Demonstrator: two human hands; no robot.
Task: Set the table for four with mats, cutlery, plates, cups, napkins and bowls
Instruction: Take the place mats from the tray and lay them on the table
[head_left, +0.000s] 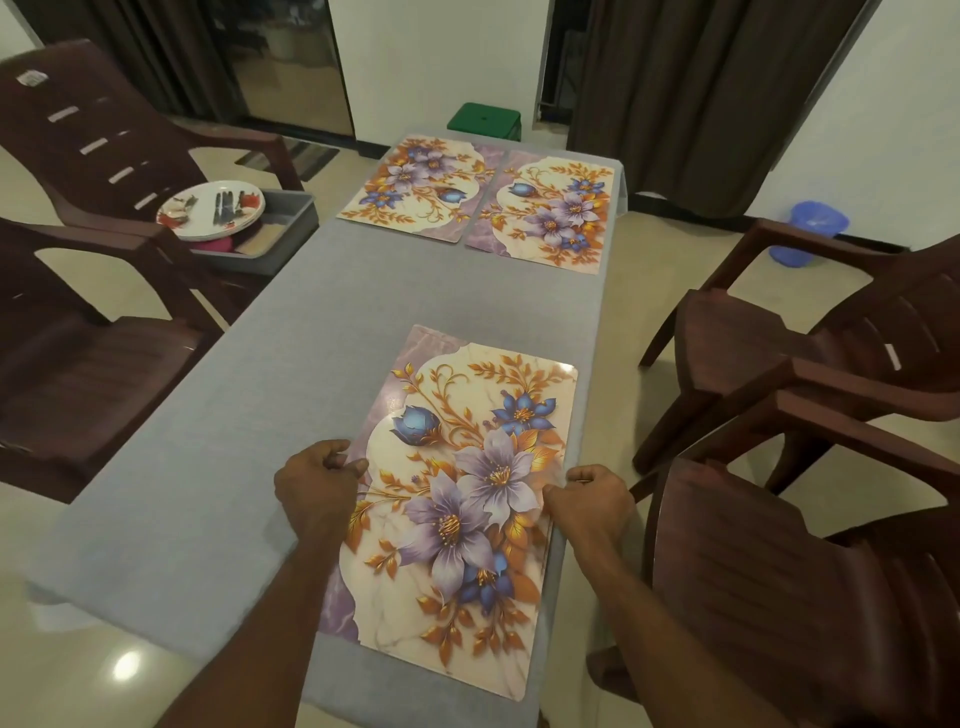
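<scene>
near mat (457, 488): I see a floral mat, purple and blue flowers with orange leaves, lying flat at lower centre of the frame on the grey surface (208, 467), near its right edge.
far mats (415, 189): I count two matching mats side by side, touching, at upper centre.
plates (210, 208): I see a white stack at upper left, over a grey tub (291, 223), with dark-handled cutlery (226, 205) lying on top.

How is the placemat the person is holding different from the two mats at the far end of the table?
The near mat is gripped at both side edges by the left hand and right hand; the far mats lie untouched. It sits alone; they lie side by side. All share the floral print.
</scene>
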